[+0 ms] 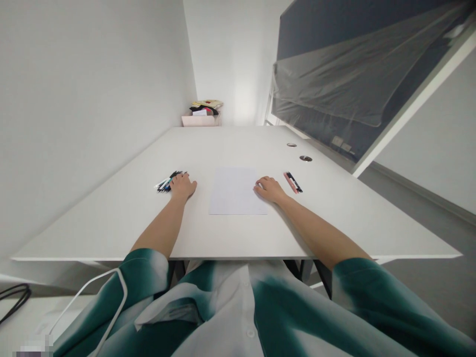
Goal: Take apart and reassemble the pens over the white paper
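Note:
A white sheet of paper [236, 191] lies flat on the white table [241, 238], between my two hands. My left hand [182, 185] rests over the right part of a bunch of pens [163, 185], its fingers spread and partly covering them. Whether any pen is gripped does not show; the hand looks laid on top. On the other side, my right hand [269, 189] lies on the right edge of the paper with fingers loosely bent and apart, nothing visible in it. Just right of that hand lie a pink pen [290, 183] and a black pen [295, 182], side by side.
Two round metal cable holes [305, 158] sit in the table's right side. A pale box [201, 120] with folded items stands beyond the far edge. A dark panel under plastic film [334, 89] leans along the right; a wall [92, 89] runs on the left.

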A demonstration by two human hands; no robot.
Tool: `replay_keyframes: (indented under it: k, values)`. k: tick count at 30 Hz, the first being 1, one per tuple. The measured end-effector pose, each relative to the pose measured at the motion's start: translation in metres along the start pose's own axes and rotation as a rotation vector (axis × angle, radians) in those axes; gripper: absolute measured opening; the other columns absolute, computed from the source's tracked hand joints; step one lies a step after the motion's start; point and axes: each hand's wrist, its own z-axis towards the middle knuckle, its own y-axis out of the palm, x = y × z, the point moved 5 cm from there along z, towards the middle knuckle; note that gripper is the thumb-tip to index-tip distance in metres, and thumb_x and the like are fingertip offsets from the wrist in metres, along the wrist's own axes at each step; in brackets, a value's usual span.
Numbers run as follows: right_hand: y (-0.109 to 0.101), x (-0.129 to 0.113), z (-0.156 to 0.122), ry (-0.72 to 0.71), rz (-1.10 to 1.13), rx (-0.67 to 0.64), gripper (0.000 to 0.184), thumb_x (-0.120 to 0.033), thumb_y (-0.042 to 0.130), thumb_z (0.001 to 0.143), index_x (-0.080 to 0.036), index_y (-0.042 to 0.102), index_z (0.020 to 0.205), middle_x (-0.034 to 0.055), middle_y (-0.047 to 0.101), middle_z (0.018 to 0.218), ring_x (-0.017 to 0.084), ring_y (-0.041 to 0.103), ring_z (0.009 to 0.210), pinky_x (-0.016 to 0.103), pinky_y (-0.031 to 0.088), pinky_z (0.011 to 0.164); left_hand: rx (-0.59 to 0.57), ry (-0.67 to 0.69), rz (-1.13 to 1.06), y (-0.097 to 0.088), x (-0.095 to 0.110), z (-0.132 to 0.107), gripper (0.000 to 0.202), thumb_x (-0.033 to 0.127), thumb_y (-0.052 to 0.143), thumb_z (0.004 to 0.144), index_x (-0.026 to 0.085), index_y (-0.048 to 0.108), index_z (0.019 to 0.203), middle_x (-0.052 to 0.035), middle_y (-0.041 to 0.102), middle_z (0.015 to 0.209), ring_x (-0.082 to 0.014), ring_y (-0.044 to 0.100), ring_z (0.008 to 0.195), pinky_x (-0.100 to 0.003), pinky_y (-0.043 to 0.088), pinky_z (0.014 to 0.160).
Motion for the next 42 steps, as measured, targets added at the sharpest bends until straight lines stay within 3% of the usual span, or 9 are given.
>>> replay_keyframes:
  k: [8,12,18,30,35,38,42]
  values:
    - [0.002,0.0,0.001,-0.026,0.012,0.018,0.036,-0.036,0.048,0.094,-0.016,0.064,0.119,0.0139,0.06,0.128,0.029,0.053,0.119,0.039,0.039,0.101,-0.046,-0.037,0.09,-0.009,-0.005,0.0,0.048,0.036,0.046,0.087,0.014,0.055,0.128,-0.0217,0.052,0.136,-0.0372,0.045,0.126,-0.049,0.035,0.103]
    - [0.002,0.001,0.001,-0.027,0.015,0.036,0.036,-0.036,0.049,0.093,-0.016,0.065,0.119,0.0144,0.061,0.127,0.03,0.053,0.118,0.04,0.039,0.101,-0.046,-0.077,0.11,-0.013,-0.009,0.003,0.04,0.026,0.045,0.087,0.013,0.058,0.123,-0.0224,0.057,0.128,-0.0349,0.053,0.12,-0.047,0.038,0.099]
    - [0.003,0.003,0.002,-0.035,0.025,0.035,0.036,-0.037,0.05,0.093,-0.016,0.066,0.118,0.0155,0.061,0.127,0.029,0.053,0.118,0.041,0.039,0.101,-0.137,-0.1,0.039,-0.013,-0.011,0.006,0.035,0.018,0.048,0.085,0.013,0.058,0.118,-0.0217,0.063,0.122,-0.0334,0.06,0.113,-0.043,0.046,0.089]
    - [0.003,0.003,0.002,-0.043,0.034,0.065,0.035,-0.036,0.051,0.092,-0.017,0.067,0.115,0.0155,0.062,0.125,0.031,0.055,0.116,0.042,0.041,0.099,-0.035,-0.109,-0.155,-0.025,0.001,-0.002,0.043,0.023,0.061,0.077,0.016,0.055,0.119,-0.0192,0.068,0.108,-0.0351,0.063,0.108,-0.042,0.046,0.089]
    - [0.005,0.004,0.002,-0.041,0.035,0.077,0.035,-0.035,0.051,0.091,-0.017,0.067,0.115,0.0161,0.062,0.125,0.032,0.055,0.115,0.045,0.042,0.097,0.006,-0.065,-0.551,-0.02,0.014,-0.002,0.055,0.018,0.063,0.071,0.017,0.049,0.124,-0.0072,0.068,0.082,-0.0273,0.066,0.093,-0.038,0.049,0.084]
    - [0.003,0.002,0.003,-0.051,0.058,0.128,0.036,-0.035,0.052,0.09,-0.016,0.066,0.117,0.0169,0.062,0.125,0.033,0.055,0.115,0.046,0.042,0.097,-0.089,-0.089,-0.912,-0.01,0.033,-0.01,0.056,0.014,0.061,0.07,0.018,0.045,0.124,0.0019,0.059,0.068,-0.0202,0.066,0.073,-0.033,0.052,0.072]
    - [-0.001,-0.013,0.003,-0.153,0.237,0.225,0.035,-0.034,0.052,0.09,-0.017,0.063,0.118,0.014,0.066,0.118,0.027,0.06,0.107,0.042,0.046,0.094,-0.251,-0.142,-1.321,0.001,0.07,-0.032,0.046,0.01,0.061,0.068,0.02,0.042,0.109,0.0046,0.056,0.072,-0.0156,0.068,0.065,-0.028,0.053,0.065]
